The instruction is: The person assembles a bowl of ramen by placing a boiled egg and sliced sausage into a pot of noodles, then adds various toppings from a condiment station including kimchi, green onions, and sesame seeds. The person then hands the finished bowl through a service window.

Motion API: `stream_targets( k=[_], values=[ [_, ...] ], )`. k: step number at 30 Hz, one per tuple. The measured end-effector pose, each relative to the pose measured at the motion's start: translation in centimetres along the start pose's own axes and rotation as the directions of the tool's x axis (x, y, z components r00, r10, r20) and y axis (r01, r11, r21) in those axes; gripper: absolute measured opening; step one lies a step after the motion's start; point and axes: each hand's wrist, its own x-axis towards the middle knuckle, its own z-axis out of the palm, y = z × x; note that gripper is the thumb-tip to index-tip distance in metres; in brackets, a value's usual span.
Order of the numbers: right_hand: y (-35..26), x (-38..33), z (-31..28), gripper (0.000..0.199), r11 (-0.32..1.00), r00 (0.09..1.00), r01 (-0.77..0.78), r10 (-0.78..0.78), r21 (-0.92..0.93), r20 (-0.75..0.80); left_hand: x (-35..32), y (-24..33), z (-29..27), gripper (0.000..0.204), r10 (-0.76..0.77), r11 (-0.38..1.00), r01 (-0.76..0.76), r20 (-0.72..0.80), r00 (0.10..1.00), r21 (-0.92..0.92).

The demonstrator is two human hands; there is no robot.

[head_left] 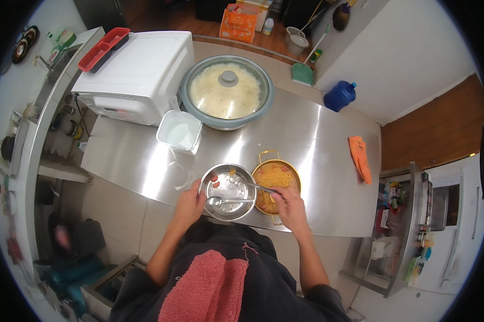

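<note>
A round steel bowl (232, 212) stands at the table's near edge with a few reddish slices (215, 181) and small scraps inside. My left hand (188, 205) is closed on its left rim. In my right hand (290, 206) is a metal utensil (260, 187); its far end reaches into the bowl, and its kind is unclear. A metal spoon (215, 201) lies in the bowl, its handle pointing right. Directly right of the bowl, partly under my right hand, sits a gold two-handled pan (300, 185) of yellow noodles (274, 175) with reddish pieces in broth.
Behind the bowl are a square white tub (180, 131) and a large cooker (228, 96) under a glass lid. A white microwave (140, 70) bears a red divided tray (105, 49). An orange cloth (360, 159) lies at the table's right end; a blue water jug (339, 96) stands beyond.
</note>
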Motion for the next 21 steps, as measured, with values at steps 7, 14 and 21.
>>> stream_targets(
  k=[7,14,21],
  values=[
    [0.0,-0.1,-0.3,0.026,0.985,0.989,0.145,-0.143,-0.097,0.028,0.4,0.8,-0.9,0.046,-0.031,0.999,0.029,0.089,0.996,0.030],
    [-1.4,0.7,3.9,0.027,0.975,0.978,0.204,-0.200,-0.085,0.057,0.5,1.2,0.4,0.037,0.067,0.997,-0.067,0.023,0.997,-0.025],
    [1.6,-1.2,-0.8,0.022,0.996,0.990,-0.053,0.042,-0.076,-0.135,0.8,-0.6,0.1,0.039,0.038,0.998,-0.038,-0.008,0.999,0.054]
  ],
)
